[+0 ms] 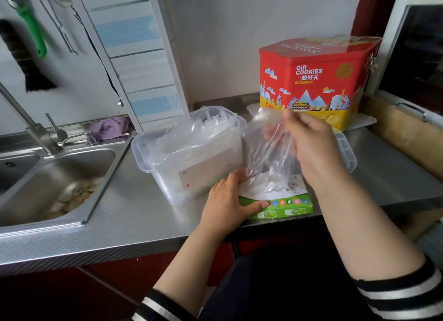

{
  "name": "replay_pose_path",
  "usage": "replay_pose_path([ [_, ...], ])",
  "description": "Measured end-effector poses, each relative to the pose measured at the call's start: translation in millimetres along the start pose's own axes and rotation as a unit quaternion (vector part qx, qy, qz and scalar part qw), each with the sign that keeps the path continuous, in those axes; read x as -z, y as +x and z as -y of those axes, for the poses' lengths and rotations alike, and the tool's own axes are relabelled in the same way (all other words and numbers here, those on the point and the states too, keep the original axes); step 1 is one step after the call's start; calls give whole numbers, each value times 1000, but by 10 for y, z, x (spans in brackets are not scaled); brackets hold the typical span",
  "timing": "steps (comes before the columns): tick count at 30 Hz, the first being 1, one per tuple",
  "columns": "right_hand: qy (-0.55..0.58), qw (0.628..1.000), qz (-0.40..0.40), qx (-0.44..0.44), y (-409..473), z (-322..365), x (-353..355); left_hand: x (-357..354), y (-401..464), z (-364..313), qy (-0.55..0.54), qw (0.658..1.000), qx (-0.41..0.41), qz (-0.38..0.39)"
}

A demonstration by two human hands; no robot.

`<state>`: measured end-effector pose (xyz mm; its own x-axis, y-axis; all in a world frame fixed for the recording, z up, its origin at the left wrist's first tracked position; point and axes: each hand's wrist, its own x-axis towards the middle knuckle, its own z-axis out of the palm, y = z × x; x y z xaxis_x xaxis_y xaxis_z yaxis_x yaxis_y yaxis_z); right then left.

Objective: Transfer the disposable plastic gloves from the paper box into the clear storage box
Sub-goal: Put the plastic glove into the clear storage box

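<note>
A green and white paper box (287, 206) lies at the steel counter's front edge. My left hand (230, 200) grips its left end, thumb along the front face. Above the box my right hand (311, 143) pinches a thin clear plastic glove (266, 150) that hangs down to the box's top opening. Just left of it stands the clear storage box (167, 176), open and holding several crumpled gloves (203, 128) that rise above its rim.
A red and yellow cookie tin (316, 80) stands behind my right hand. The clear lid (345, 150) lies under my right hand's far side. A steel sink (60, 176) with a tap (31, 126) is at the left. A purple cloth (110, 127) lies behind it.
</note>
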<state>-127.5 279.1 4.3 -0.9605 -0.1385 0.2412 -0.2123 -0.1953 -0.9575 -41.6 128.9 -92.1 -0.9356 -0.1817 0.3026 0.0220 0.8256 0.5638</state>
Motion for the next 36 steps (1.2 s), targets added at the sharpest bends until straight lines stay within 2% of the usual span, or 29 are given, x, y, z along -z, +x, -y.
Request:
replay_pose_path([
  [3, 151, 988, -22, -7, 94, 210, 40, 7, -16, 2, 0, 1000, -8, 2],
  [8, 256, 965, -12, -63, 92, 302, 32, 32, -67, -4, -17, 999, -40, -28],
  [10, 266, 961, -28, -68, 103, 303, -13, 61, -103, -8, -10, 995, -61, -84],
  [12, 281, 956, -67, -39, 99, 385, -119, 131, -139, -4, 12, 977, -111, -183],
  [14, 286, 954, -85, 23, 103, 536, -292, 240, -157, 41, 44, 937, -178, -299],
  [15, 278, 956, -63, 66, 104, 607, -394, 310, -151, 74, 60, 916, -192, -348],
  [18, 126, 965, 23, 231, 151, 671, -752, 533, -71, 247, 124, 881, -135, -436],
  [21, -86, 933, 183, 297, 254, 514, -1165, 655, -3, 487, 158, 882, -61, -441],
  [23, -246, 885, 297, 262, 385, 326, -1402, 675, -10, 621, 154, 887, -52, -433],
  [26, -448, 768, 423, 172, 565, 56, -1591, 655, -54, 722, 141, 890, -77, -427],
  [28, -484, 715, 490, 117, 605, -42, -1643, 661, -58, 730, 124, 894, -89, -422],
  [32, -505, 666, 546, 58, 637, -98, -1712, 676, -42, 719, 104, 899, -101, -414],
  [34, -503, 659, 558, 44, 654, -119, -1721, 682, -59, 735, 89, 900, -104, -414],
  [36, -479, 686, 547, 31, 681, -163, -1718, 708, -78, 734, 72, 901, -102, -416],
])
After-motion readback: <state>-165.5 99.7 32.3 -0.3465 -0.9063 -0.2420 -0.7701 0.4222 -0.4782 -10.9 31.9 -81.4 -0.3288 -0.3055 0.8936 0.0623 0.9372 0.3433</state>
